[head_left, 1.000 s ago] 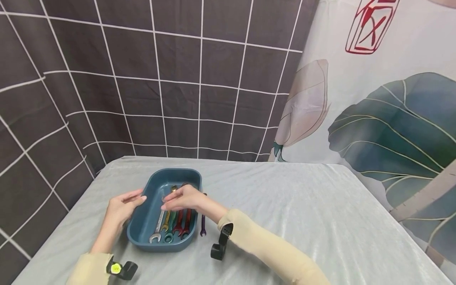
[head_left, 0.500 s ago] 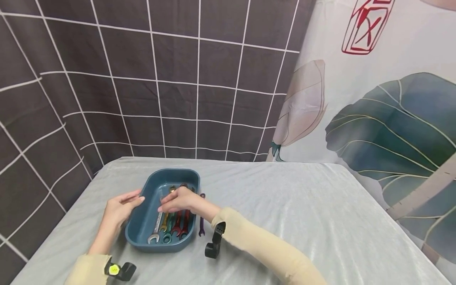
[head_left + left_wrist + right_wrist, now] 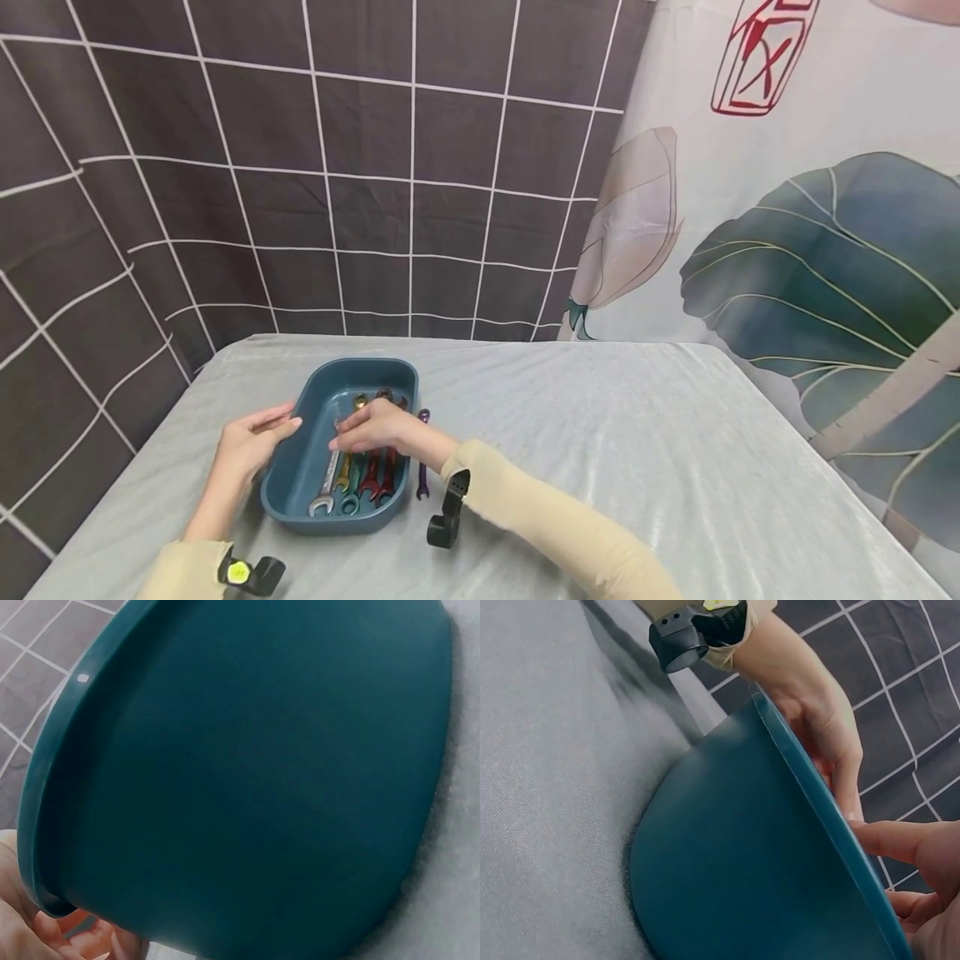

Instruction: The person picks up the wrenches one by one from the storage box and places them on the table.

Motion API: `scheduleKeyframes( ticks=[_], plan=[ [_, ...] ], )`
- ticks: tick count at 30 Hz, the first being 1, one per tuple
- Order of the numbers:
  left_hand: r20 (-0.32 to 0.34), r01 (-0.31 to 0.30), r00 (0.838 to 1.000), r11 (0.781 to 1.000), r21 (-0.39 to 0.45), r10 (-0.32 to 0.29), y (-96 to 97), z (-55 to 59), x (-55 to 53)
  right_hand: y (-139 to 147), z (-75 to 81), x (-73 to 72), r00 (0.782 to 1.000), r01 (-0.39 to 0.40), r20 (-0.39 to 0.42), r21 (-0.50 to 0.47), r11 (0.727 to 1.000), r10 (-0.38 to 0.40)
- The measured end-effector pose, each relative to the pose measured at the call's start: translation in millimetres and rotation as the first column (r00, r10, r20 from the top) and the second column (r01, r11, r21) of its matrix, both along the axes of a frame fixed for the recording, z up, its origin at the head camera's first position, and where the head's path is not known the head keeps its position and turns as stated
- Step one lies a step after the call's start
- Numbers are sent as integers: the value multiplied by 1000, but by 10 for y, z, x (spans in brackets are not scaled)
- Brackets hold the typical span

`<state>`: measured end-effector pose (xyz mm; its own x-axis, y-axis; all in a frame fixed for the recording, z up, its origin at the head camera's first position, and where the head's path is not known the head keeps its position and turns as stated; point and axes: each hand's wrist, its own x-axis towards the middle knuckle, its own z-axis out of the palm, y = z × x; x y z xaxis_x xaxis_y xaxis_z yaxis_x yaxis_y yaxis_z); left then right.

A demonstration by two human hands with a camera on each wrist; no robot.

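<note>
A blue plastic bin (image 3: 281,492) stands on the table's left part. My left hand (image 3: 251,446) holds its left rim; in the left wrist view that hand (image 3: 19,922) shows at the lower left, partly behind the rim. My right hand (image 3: 378,427) reaches in over the right side, thumb and index fingertips at the silver wrench (image 3: 327,483); whether they pinch it cannot be told. Beside that wrench lie a yellow wrench (image 3: 345,477), a green wrench (image 3: 352,493) and red wrenches (image 3: 370,483), partly under the hand. In the right wrist view the right fingertips disappear behind the rim (image 3: 817,795).
A purple wrench (image 3: 423,483) lies on the pale tablecloth (image 3: 585,433) just right of the bin, partly under my right forearm. Dark grid-patterned cloth (image 3: 360,208) hangs behind the table. A leaf-printed curtain (image 3: 810,267) hangs at the right.
The head view has shifted slightly, so everything sits a little further left in it. Both hands keep almost the same place at the bin; the right hand has dipped very slightly.
</note>
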<state>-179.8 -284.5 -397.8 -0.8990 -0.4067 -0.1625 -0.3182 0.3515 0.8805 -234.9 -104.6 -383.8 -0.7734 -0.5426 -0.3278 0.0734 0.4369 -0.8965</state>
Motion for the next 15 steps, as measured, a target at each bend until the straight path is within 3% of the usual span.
scheduleKeyframes(
  ticks=[10, 15],
  plan=[
    [12, 5, 1000, 1000, -22, -5, -15, -6, -2, -20, 11, 15, 997, -43, 71, -2, 999, 43],
    [7, 11, 1000, 1000, -25, -10, -19, -15, 0, -24, -1, 24, 996, -53, 68, 23, 998, 51]
  ],
)
